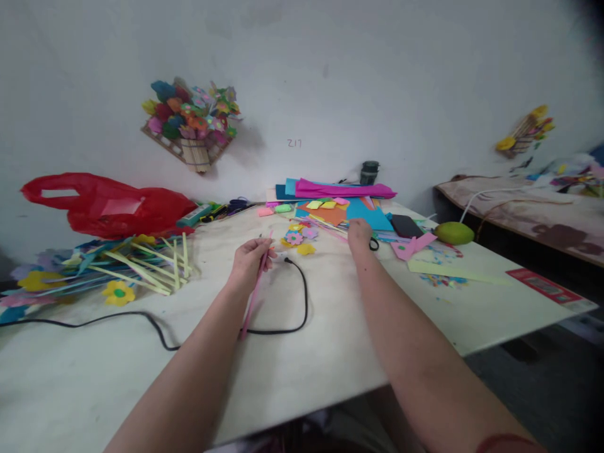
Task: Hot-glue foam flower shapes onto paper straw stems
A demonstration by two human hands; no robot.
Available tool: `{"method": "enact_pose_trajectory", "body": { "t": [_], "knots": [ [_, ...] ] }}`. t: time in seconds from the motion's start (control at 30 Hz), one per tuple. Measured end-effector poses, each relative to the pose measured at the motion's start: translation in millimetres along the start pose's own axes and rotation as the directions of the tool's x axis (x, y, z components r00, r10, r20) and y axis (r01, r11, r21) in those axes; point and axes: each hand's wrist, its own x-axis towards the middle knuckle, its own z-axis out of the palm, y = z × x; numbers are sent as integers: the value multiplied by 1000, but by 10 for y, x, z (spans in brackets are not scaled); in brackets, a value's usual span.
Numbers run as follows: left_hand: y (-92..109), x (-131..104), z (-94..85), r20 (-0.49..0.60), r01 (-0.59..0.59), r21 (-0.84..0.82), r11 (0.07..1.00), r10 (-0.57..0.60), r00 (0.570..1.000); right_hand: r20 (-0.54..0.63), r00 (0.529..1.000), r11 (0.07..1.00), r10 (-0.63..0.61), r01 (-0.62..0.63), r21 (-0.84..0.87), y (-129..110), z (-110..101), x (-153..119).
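My left hand is closed round a thin pink paper strip, which slants down toward the table's front. A white plug end of a black cord lies just right of that hand. Farther right, my right hand reaches over the paper pile beside black scissor handles; its fingers are hidden and blurred, so what it touches cannot be made out. Between the hands lie small paper flowers, among them a pink one and a yellow one. Behind them are orange paper and blue paper.
A red plastic bag sits at the back left, behind pale paper strips and a yellow flower. Rolled magenta paper, a dark jar, a dark phone-like object and a green oval object stand or lie farther back.
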Motion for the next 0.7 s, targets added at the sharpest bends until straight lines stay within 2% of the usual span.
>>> {"method": "enact_pose_trajectory", "body": {
  "t": [0.1,0.17,0.3,0.53,0.63,0.7],
  "knots": [
    [-6,6,-4,-3,6,0,1000,-6,1000,-89,995,999,43,-42,21,37,11,-3],
    [-4,8,-3,-6,8,-1,1000,-8,1000,-105,993,999,49,-50,-12,55,25,-21],
    [-2,11,4,-11,12,-2,1000,-12,1000,-146,974,978,174,-188,-86,53,6,-85],
    [9,-6,16,-15,16,-6,1000,-16,1000,-159,956,969,248,-246,32,-42,-93,-172],
    [21,-20,23,-15,17,-9,1000,-17,1000,-93,982,986,167,-166,25,-73,-55,-147],
    [25,-25,26,-16,15,-14,1000,-15,1000,23,1000,1000,8,-8,20,-98,4,-131]
  ]
}}
